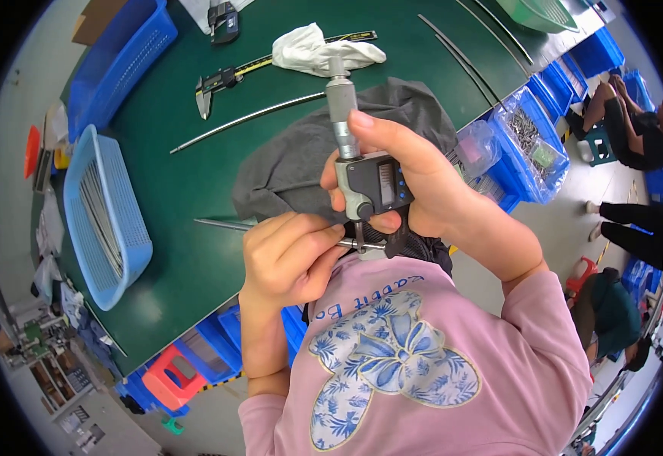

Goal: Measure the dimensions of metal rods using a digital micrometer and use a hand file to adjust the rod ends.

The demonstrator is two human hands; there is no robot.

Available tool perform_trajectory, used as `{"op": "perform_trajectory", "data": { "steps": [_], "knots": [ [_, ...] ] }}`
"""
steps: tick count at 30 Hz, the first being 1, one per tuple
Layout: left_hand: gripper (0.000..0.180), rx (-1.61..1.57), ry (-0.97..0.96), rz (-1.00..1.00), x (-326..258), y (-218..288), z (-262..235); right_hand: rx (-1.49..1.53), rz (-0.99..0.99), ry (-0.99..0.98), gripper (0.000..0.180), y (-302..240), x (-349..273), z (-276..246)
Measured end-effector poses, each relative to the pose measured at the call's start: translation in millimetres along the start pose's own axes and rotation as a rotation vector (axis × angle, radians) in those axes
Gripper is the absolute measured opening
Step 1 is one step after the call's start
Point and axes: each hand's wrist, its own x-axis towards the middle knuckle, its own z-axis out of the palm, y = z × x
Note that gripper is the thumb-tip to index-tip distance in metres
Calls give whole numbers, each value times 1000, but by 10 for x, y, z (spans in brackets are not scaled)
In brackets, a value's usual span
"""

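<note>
My right hand (pixel 430 175) is closed around a digital micrometer (pixel 363 186) with a black body, a small display and a grey thimble pointing away from me. Its thumb lies beside the thimble. My left hand (pixel 290 254) pinches a thin, shiny metal rod (pixel 225 224), whose far end sticks out to the left over the table. The rod's near end lies at the micrometer's jaws, close to my chest; whether both jaws touch it I cannot tell. Under and behind the micrometer a dark grey cloth (pixel 286 175) lies bunched on the green table (pixel 172 182).
A caliper (pixel 221 80) lies beyond the cloth, partly under a white cloth (pixel 309 49). A longer rod (pixel 248 119) is nearer. Left stands a light blue basket (pixel 137 251) of rods; right, a blue bin (pixel 556 163) of metal parts. Other people are at the far right.
</note>
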Motion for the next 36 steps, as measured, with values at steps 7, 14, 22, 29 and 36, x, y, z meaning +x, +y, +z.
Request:
{"op": "perform_trajectory", "data": {
  "steps": [7, 14, 22, 29, 36],
  "knots": [
    [20, 51, 265, -158, -215, 58, 96, 42, 35, 40, 60, 25, 8, -97],
    [22, -1177, 308, -1129, -442, 214, 183, 112, 41, -18, 58, 49, 2, -98],
    [15, -1298, 466, -743, -349, 146, 185, 218, -1, -60, 58, 73, -98, -111],
    [11, -1084, 476, -647, -231, 256, 17, 356, 14, -139, 61, 80, -142, -117],
    [13, -1116, 523, -676, -209, 294, -3, 381, 2, -97, 61, 83, -136, -61]
  ]
}}
